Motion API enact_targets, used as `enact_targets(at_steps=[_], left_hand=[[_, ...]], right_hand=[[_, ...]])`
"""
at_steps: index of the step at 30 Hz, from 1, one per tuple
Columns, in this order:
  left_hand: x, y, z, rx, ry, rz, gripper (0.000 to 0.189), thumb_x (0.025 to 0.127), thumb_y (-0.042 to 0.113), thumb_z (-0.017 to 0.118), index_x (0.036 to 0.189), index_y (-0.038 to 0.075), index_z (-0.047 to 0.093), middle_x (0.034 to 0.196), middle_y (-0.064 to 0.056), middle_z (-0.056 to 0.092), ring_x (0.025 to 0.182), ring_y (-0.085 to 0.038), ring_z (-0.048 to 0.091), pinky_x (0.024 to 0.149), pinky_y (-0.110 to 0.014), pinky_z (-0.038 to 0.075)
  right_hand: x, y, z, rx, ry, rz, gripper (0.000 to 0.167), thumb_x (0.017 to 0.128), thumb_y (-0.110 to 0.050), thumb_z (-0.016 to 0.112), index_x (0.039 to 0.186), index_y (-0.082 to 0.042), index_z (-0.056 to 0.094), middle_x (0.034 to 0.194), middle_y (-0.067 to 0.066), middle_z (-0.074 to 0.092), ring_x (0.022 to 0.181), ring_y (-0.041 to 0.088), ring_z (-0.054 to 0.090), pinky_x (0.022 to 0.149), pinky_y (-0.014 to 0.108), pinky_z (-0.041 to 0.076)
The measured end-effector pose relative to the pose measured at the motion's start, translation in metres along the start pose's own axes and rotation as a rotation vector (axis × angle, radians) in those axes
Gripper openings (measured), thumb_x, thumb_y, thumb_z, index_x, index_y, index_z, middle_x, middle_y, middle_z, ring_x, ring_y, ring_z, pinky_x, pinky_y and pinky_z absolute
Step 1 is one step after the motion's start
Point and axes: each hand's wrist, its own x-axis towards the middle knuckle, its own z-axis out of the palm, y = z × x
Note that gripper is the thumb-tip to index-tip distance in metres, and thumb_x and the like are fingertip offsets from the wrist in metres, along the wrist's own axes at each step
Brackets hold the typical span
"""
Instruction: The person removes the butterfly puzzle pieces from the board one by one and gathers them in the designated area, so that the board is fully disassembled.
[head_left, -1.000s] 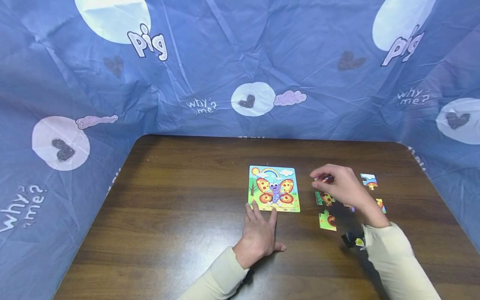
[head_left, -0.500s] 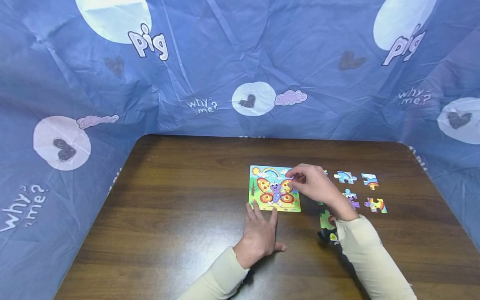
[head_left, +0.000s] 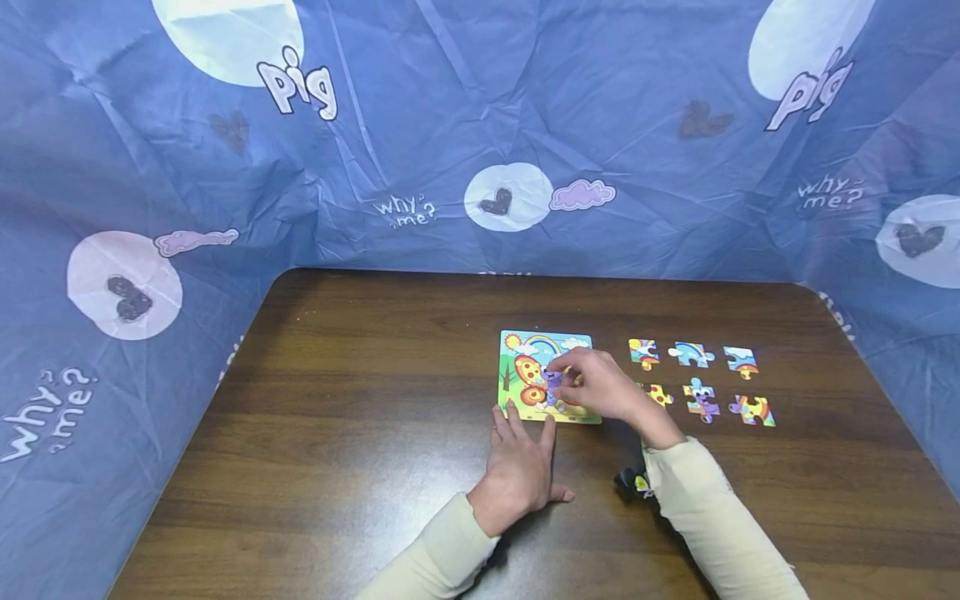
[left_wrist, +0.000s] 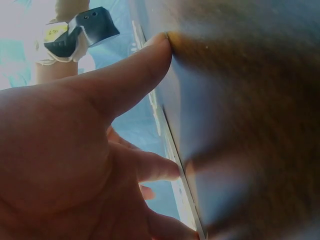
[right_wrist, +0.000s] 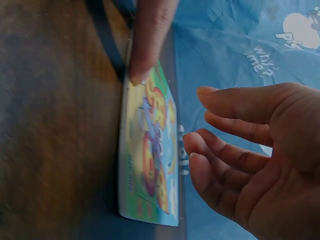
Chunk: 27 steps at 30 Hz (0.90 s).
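Note:
A square butterfly puzzle board (head_left: 510, 396) lies on the table, printed with a purple butterfly, a sun and a rainbow. My left hand (head_left: 517, 471) is spread flat, its fingertips resting on the board's near edge. In the left wrist view the thumb (left_wrist: 135, 70) reaches to the tabletop. Above the board's right half hovers my right hand (head_left: 603, 387), fingers loosely bent. The right wrist view shows a gap between thumb and fingers, with no piece there. Right of the board lie several jigsaw pieces, among them a purple piece (head_left: 701, 402) and a sky-blue piece (head_left: 691, 354).
A sun piece (head_left: 642, 352), a cloud piece (head_left: 741, 361) and a yellow wing piece (head_left: 753, 410) lie in the same group on the brown table (head_left: 360, 400). My right forearm covers part of the group. Blue printed cloth (head_left: 420, 108) surrounds the table's back and sides.
My right hand has moved left from above the loose pieces to above the board, uncovering the upper pieces. The left hand has stayed at the board's near edge.

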Motion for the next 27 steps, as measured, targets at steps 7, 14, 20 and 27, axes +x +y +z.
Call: enact_targets(at_steps=[7, 14, 20, 27], left_hand=[[0.001, -0.001, 0.000, -0.010, -0.004, 0.008, 0.106, 0.071, 0.085, 0.061, 0.158, 0.032, 0.030, 0.154, -0.029, 0.042, 0.142, -0.045, 0.044, 0.115, -0.038, 0.045], [-0.001, -0.001, -0.001, 0.004, 0.002, 0.011, 0.107, 0.071, 0.085, 0.061, 0.158, 0.033, 0.028, 0.154, -0.029, 0.043, 0.142, -0.045, 0.044, 0.114, -0.038, 0.046], [0.000, -0.001, -0.001, 0.014, -0.002, 0.016, 0.106, 0.072, 0.085, 0.060, 0.157, 0.032, 0.029, 0.154, -0.028, 0.043, 0.142, -0.044, 0.044, 0.114, -0.039, 0.046], [0.000, 0.000, 0.000, -0.002, 0.009, 0.012, 0.106, 0.071, 0.084, 0.062, 0.157, 0.031, 0.031, 0.153, -0.029, 0.043, 0.142, -0.045, 0.044, 0.113, -0.039, 0.046]], right_hand=[[0.000, 0.001, 0.011, -0.047, -0.055, -0.001, 0.037, 0.079, -0.004, 0.079, 0.114, 0.004, 0.071, 0.101, 0.015, 0.072, 0.078, 0.014, 0.065, 0.072, 0.024, 0.053], [0.000, 0.006, 0.021, -0.090, -0.052, -0.036, 0.037, 0.077, -0.007, 0.079, 0.112, 0.001, 0.072, 0.094, 0.010, 0.071, 0.084, 0.016, 0.060, 0.082, 0.033, 0.049], [0.000, 0.005, 0.028, -0.109, -0.048, -0.020, 0.034, 0.079, -0.014, 0.080, 0.110, 0.000, 0.073, 0.097, 0.011, 0.067, 0.085, 0.017, 0.056, 0.074, 0.030, 0.048], [0.002, 0.006, 0.033, -0.116, -0.036, 0.035, 0.031, 0.081, -0.019, 0.082, 0.103, -0.002, 0.069, 0.097, 0.010, 0.066, 0.088, 0.020, 0.058, 0.081, 0.038, 0.051]])
